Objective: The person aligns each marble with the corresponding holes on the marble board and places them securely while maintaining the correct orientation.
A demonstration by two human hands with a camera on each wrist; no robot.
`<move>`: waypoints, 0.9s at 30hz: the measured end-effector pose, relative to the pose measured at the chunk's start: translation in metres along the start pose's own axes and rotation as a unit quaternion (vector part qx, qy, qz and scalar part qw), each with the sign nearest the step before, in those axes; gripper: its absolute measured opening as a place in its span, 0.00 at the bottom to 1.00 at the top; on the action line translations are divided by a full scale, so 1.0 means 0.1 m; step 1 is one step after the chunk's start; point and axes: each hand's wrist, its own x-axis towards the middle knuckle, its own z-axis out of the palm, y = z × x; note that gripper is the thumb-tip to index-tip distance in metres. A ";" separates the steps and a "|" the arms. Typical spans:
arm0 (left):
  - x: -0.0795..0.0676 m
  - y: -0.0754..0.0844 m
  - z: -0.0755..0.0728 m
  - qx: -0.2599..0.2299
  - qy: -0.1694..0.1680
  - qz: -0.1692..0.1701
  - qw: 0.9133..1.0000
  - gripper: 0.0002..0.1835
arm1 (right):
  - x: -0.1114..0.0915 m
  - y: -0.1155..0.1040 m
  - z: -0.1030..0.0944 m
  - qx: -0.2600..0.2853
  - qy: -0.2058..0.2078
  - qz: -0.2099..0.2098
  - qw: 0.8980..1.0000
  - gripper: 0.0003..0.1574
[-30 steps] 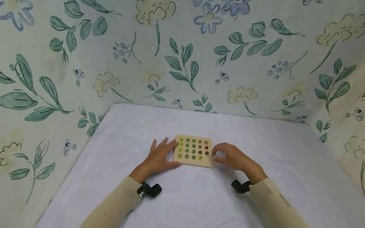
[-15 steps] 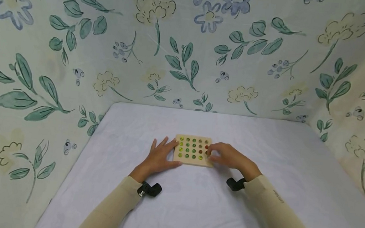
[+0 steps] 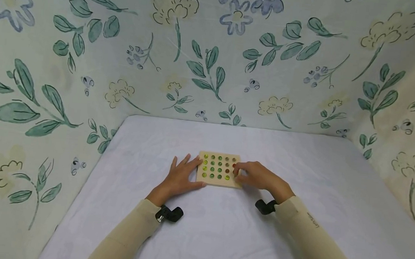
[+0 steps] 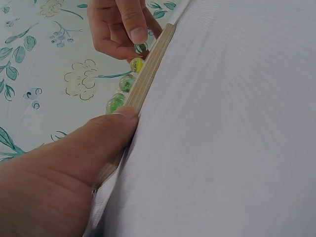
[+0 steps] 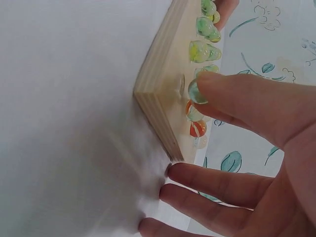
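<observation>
A light wooden board (image 3: 221,183) lies on the table with rows of glass marbles in its holes, yellow-green at the left, green in the middle and some red at the right. My left hand (image 3: 178,179) rests at the board's left side with fingers spread. In the left wrist view its thumb (image 4: 106,136) presses the board's edge. My right hand (image 3: 259,176) pinches a clear, greenish marble (image 5: 196,94) between thumb and index finger, just over a bare hole (image 5: 181,87) near the board's front right corner. Its other fingers (image 5: 217,182) are stretched out beside the board.
A white cloth (image 3: 207,223) covers the table around the board. Behind and at both sides hangs floral fabric (image 3: 205,64). A black wrist camera (image 3: 169,214) sits on the left wrist, another wrist camera (image 3: 265,207) on the right.
My right hand has moved left from beside the board's right edge to over its front right corner. The left hand has stayed in place on the board.
</observation>
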 end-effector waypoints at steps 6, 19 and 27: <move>0.00 0.01 -0.02 0.000 -0.002 -0.001 1.000 0.47 | 0.02 -0.01 0.02 -0.010 -0.001 0.006 1.000 0.05; 0.00 0.02 -0.02 -0.004 0.000 0.000 1.000 0.47 | 0.00 -0.03 0.03 -0.008 -0.002 0.015 1.000 0.05; 0.00 -0.01 0.00 -0.005 0.002 0.006 1.000 0.47 | -0.03 -0.04 0.01 -0.016 0.000 -0.004 1.000 0.06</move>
